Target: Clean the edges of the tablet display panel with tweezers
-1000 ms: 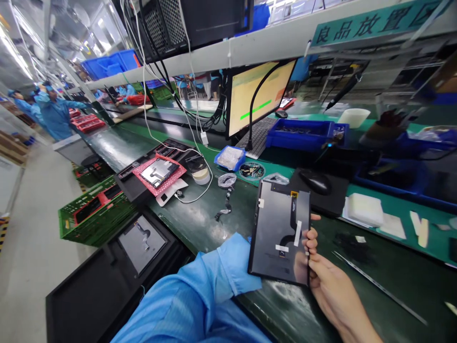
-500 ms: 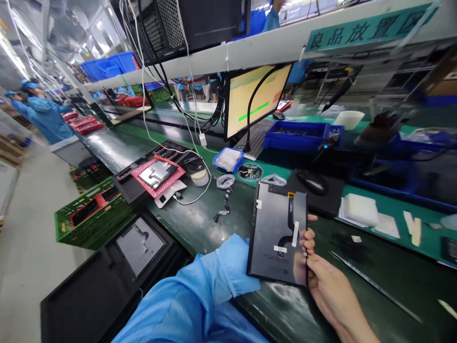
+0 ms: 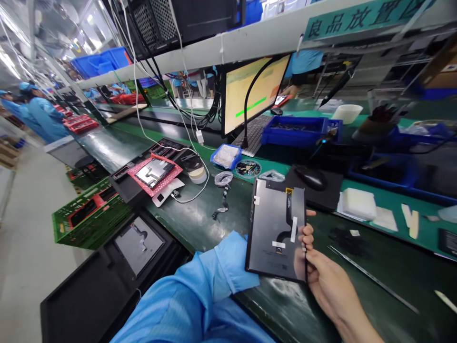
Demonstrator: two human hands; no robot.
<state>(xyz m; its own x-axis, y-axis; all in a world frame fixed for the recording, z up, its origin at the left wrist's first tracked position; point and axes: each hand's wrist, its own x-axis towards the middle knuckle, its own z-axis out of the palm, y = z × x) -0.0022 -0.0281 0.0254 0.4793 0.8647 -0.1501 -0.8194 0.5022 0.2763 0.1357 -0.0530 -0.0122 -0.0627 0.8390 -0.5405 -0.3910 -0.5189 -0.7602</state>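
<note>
I hold a tablet screen (image 3: 267,228) tilted up, its dark back facing me, with a black flex cable and white tape strips on it. My left arm's blue sleeve (image 3: 203,271) passes behind the screen. Most of my left hand (image 3: 307,233) is hidden there; its fingers show curled round the right edge. Lower on that edge, my right hand (image 3: 330,281) grips the screen between thumb and fingers. A loose flex cable (image 3: 223,205) lies on the bench left of the screen. Tweezers (image 3: 371,278) rest to the right of my right hand.
A second screen (image 3: 153,172) lies on pink bubble wrap at left. Below is a black tray (image 3: 107,276) holding another screen (image 3: 139,245), beside a green crate (image 3: 82,214). Behind stand a monitor (image 3: 253,95), blue bins (image 3: 296,131) and a mouse (image 3: 310,177). Co-workers (image 3: 43,114) are at far left.
My view has shifted slightly, so the bench things sit a little farther left and higher. Both hands keep their hold on the screen.
</note>
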